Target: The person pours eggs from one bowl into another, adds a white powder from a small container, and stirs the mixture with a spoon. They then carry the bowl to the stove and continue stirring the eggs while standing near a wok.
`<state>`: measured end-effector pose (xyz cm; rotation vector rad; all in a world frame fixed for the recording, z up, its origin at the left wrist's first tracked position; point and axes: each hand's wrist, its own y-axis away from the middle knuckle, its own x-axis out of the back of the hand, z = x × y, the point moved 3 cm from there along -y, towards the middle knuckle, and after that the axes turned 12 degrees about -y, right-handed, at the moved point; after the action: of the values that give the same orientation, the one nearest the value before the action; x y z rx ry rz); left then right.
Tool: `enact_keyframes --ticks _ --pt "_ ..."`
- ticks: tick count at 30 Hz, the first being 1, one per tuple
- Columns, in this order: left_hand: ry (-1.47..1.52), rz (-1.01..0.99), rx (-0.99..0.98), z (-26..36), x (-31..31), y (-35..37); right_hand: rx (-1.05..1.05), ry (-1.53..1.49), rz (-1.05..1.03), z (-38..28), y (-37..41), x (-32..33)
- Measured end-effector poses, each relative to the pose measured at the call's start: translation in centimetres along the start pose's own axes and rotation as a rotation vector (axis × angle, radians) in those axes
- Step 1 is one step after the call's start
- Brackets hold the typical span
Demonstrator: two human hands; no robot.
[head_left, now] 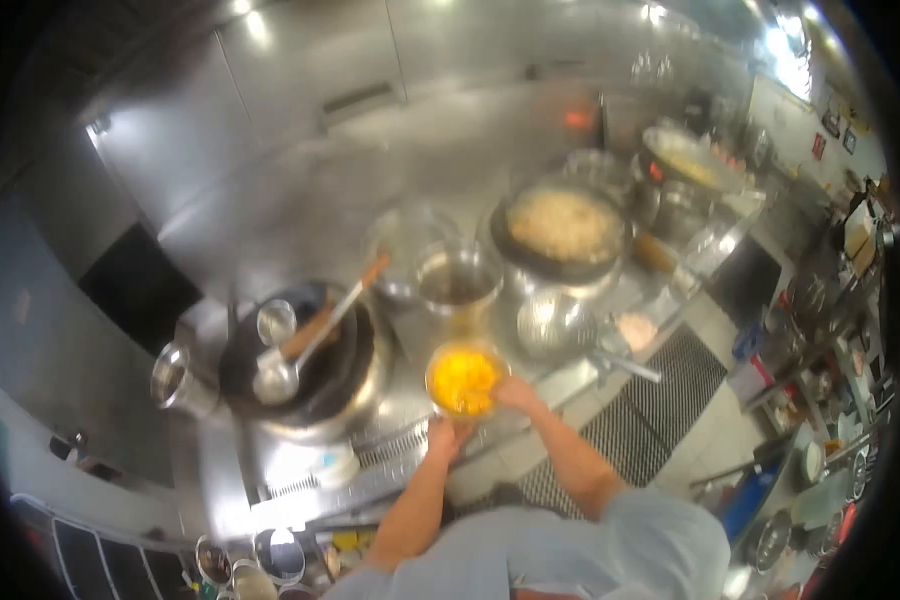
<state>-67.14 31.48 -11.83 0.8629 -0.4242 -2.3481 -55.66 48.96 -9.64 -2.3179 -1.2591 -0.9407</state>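
Round, thin-rimmed bowl of glossy, lumpy yellow-orange food sits in both hands at the front edge of the steel counter. The left hand is at its near underside, seemingly to bear the weight, fingers apparently curled; the right hand meets the right rim, perhaps steadying it, though blur hides how far its fingers are open. Left of the bowl, a long-handled metal ladle lies across a dark, rounded wok.
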Motion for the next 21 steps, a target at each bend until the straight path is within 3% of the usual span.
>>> enact_keyframes --ticks 2,5,8,11,14,16,18,20,21 --pt "-0.057 0.054 0.061 2.4 -1.4 2.2 -0.358 -0.148 0.3 -1.2 0.6 1.2" --pt "-0.089 0.014 0.038 1.1 0.4 0.6 0.321 0.302 -0.174 -2.0 0.4 0.2" --pt "-0.125 0.097 0.009 1.9 -0.1 1.4 -0.419 -0.02 0.222 -4.9 1.6 2.4" --pt "-0.184 0.082 0.043 2.1 0.8 1.4 0.08 0.184 -0.031 -2.4 0.4 0.2" --pt "-0.169 0.024 0.024 2.3 1.0 0.7 0.08 0.191 0.143 -1.4 1.5 -1.0" --pt "-0.167 0.022 0.029 2.4 1.8 0.9 -0.084 -0.075 0.149 -4.5 2.9 1.4" --pt "-0.165 0.05 0.05 3.1 1.0 1.3 -0.066 -0.003 0.067 -4.9 1.6 1.8" --pt "-0.177 -0.016 0.023 1.3 2.6 0.5 0.084 0.368 -0.131 -0.7 0.3 -2.6" --pt "-0.161 -0.016 0.03 1.5 2.7 0.7 -0.013 0.14 -0.013 0.5 0.4 -3.1"
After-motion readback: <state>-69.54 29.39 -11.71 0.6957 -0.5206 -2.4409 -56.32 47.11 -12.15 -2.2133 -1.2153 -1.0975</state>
